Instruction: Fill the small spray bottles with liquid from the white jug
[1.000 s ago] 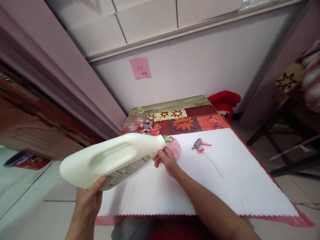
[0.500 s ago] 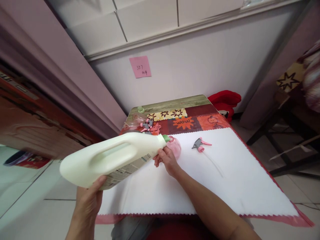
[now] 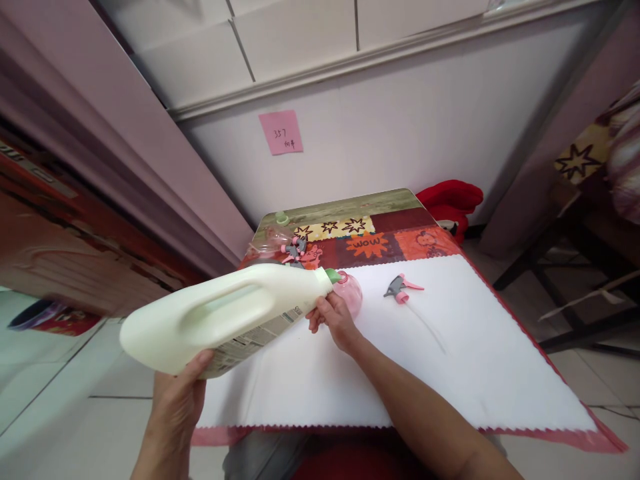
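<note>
A large pale-green detergent jug (image 3: 225,303) lies tilted on its side in the air, its green spout (image 3: 332,275) at the mouth of a small pink see-through bottle (image 3: 353,297). My left hand (image 3: 187,383) grips the jug's bottom end from below. My right hand (image 3: 333,320) is closed on the jug near its neck, in front of the pink bottle, part of which it hides. To the right, a grey and pink trigger spray head (image 3: 399,288) with a long clear tube rests on the white cloth (image 3: 450,393). Any liquid flow is too small to make out.
Behind the jug lie clear pink bottles (image 3: 270,243) with more grey and pink spray heads (image 3: 295,249). A green cap (image 3: 282,218) sits at the table's far left corner. A dark stool (image 3: 570,293) stands to the right, beside a red plush thing (image 3: 450,200).
Almost nothing differs. Both hands keep the jug tilted with its spout at the pink bottle's mouth; the view has shifted very slightly.
</note>
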Action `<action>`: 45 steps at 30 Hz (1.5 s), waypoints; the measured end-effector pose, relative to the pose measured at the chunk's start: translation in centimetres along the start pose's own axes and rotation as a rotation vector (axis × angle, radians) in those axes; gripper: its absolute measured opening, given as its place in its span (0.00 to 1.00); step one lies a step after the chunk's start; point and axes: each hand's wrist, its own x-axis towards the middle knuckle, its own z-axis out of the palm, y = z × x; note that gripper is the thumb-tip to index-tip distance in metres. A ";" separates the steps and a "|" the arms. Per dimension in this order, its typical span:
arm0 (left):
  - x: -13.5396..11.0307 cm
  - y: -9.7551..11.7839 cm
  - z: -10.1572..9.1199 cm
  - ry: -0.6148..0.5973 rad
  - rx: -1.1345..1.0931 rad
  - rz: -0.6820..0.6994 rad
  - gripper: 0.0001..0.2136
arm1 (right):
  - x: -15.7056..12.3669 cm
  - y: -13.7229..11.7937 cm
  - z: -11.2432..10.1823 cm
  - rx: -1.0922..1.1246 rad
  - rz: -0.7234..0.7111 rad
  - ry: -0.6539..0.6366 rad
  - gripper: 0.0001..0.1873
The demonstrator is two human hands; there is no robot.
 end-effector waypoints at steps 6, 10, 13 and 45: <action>0.0 0.0 0.0 -0.006 -0.003 -0.002 0.35 | 0.1 0.4 0.0 0.028 -0.014 0.010 0.28; 0.0 0.0 0.0 -0.007 -0.005 -0.002 0.34 | 0.2 0.5 0.0 0.026 -0.009 0.007 0.29; 0.1 0.0 -0.1 -0.002 0.004 -0.004 0.35 | 0.1 0.4 -0.1 0.016 -0.007 0.002 0.28; 0.3 -0.4 -0.5 -0.027 -0.040 0.015 0.35 | 0.3 0.9 -0.2 0.031 -0.030 -0.006 0.27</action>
